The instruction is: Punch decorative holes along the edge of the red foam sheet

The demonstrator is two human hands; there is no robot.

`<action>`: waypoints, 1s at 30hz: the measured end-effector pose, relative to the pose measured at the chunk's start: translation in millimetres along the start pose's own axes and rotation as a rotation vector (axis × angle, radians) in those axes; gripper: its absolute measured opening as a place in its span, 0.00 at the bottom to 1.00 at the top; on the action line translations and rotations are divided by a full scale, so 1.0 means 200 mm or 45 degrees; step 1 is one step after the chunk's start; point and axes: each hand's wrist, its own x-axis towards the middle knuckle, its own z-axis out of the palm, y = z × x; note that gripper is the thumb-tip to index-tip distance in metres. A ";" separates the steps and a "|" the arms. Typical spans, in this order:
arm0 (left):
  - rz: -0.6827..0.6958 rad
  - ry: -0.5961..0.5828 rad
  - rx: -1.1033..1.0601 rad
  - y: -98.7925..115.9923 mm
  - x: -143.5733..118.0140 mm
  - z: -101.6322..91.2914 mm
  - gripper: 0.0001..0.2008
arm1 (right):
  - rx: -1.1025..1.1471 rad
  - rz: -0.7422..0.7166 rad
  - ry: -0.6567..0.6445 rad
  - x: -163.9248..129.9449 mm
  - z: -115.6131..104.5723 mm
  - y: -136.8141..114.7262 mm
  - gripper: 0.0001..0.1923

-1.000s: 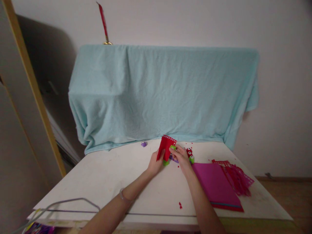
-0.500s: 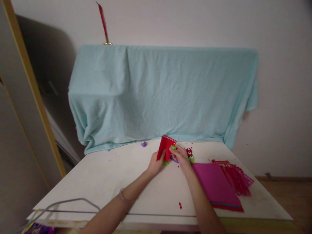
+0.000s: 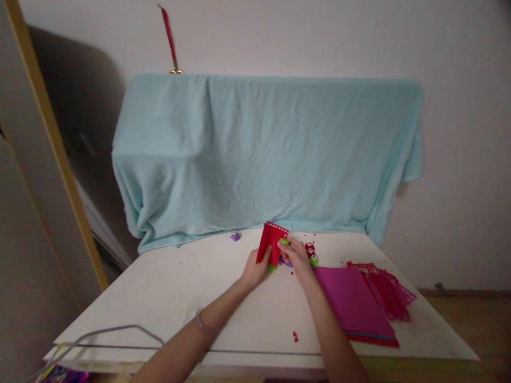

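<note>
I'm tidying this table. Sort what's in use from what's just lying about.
In use:
left hand holding red paper
right hand on green craft punch

Lying about:
purple punch
red and green punches
magenta sheets
punched red strips
blue towel

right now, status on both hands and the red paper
Left hand grips red paper. Right hand on green punch. Magenta sheets beside.

the green punch [image 3: 273,265] is mostly hidden behind the red paper [image 3: 272,242]; its shape is too small to tell.
</note>
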 end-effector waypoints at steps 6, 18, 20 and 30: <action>-0.001 -0.003 -0.003 0.05 -0.02 -0.01 0.26 | 0.001 0.015 0.018 0.01 0.00 0.00 0.18; 0.016 -0.026 0.017 0.03 -0.01 -0.01 0.26 | 0.025 0.015 0.026 0.01 0.00 0.02 0.19; 0.014 -0.027 0.016 0.03 -0.01 -0.01 0.26 | 0.022 0.015 0.018 0.01 -0.01 0.02 0.18; 0.003 -0.020 0.010 0.07 -0.02 -0.01 0.26 | 0.012 -0.003 -0.013 0.02 -0.01 0.03 0.17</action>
